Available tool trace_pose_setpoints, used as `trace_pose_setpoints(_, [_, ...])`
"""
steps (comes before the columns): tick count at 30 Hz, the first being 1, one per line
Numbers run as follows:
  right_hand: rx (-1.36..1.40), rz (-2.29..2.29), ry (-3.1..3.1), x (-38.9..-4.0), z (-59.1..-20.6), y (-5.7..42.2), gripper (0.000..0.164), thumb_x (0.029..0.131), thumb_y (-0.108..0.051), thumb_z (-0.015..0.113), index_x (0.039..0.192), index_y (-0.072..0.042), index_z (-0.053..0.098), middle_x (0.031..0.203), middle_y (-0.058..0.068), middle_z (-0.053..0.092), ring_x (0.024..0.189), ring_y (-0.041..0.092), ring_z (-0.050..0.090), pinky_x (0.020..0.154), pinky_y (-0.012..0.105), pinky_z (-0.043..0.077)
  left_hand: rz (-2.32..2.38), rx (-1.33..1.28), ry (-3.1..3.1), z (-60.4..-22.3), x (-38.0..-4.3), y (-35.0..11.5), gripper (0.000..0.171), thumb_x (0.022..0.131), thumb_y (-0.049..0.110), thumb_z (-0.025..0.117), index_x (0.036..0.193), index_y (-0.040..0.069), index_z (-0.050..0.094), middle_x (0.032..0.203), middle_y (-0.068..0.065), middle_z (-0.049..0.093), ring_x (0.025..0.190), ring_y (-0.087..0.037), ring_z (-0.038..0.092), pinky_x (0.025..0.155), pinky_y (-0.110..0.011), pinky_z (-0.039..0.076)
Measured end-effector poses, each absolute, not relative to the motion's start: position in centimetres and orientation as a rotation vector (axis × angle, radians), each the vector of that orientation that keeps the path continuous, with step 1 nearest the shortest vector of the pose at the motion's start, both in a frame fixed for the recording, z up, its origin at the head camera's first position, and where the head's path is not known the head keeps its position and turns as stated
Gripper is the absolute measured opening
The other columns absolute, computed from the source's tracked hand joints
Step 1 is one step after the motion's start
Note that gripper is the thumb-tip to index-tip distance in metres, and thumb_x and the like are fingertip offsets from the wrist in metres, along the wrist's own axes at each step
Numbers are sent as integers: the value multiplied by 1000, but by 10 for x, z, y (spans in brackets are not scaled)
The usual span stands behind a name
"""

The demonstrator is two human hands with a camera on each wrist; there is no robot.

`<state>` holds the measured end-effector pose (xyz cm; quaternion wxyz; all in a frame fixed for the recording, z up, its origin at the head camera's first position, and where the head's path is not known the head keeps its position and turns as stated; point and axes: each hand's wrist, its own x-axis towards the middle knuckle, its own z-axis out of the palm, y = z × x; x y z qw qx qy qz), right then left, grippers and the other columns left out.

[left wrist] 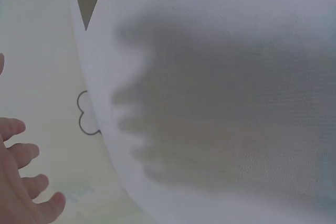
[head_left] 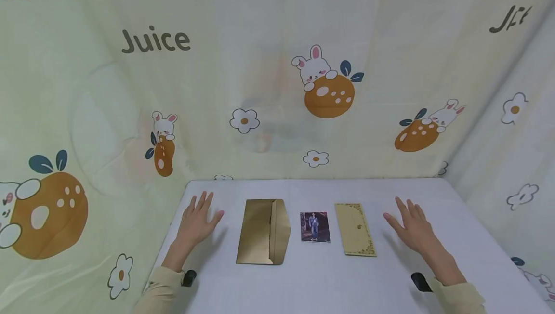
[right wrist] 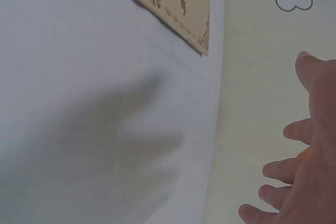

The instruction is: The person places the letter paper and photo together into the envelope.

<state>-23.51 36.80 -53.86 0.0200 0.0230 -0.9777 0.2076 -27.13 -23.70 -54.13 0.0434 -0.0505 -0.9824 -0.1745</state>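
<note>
My left hand (head_left: 196, 222) hovers over the left side of the white table, fingers spread and holding nothing. Nearest to it lies a gold envelope (head_left: 256, 232), its flap (head_left: 281, 232) unfolded toward the right. A small photo (head_left: 315, 227) of a standing person in blue lies in the middle. To its right is a cream card (head_left: 355, 229) with ornate gold corners; in the right wrist view the card (right wrist: 176, 3) looks layered at its edge. My right hand (head_left: 414, 227), fingers apart, is held in the air right of the card and touches nothing.
The white table (head_left: 303, 285) reaches back to a curtain (head_left: 208, 87) printed with rabbits, oranges and flowers, which also hangs at both sides. Dark wrist devices show at the left cuff (head_left: 189, 278) and the right cuff (head_left: 421, 282). Both hands cast shadows on the tabletop.
</note>
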Motion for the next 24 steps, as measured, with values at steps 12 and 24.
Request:
trace_pose_setpoints(12, [108, 647, -3022, -246, -531, 335, 83, 104, -56, 42, 157, 4, 18, 156, 44, 12, 143, 65, 8, 103, 81, 18, -541, -231, -2997, -543, -275, -218, 81, 99, 58, 50, 159, 10, 26, 167, -17, 21, 153, -47, 11, 118, -66, 18])
trace_pose_setpoints(24, [199, 689, -2998, -258, -536, 302, 80, 104, -54, 44, 158, 0, 20, 160, 39, 11, 146, 61, 8, 105, 80, 18, -582, -307, -2990, -545, -276, -188, 80, 99, 59, 50, 160, 13, 26, 167, -15, 20, 155, -43, 11, 120, -63, 18])
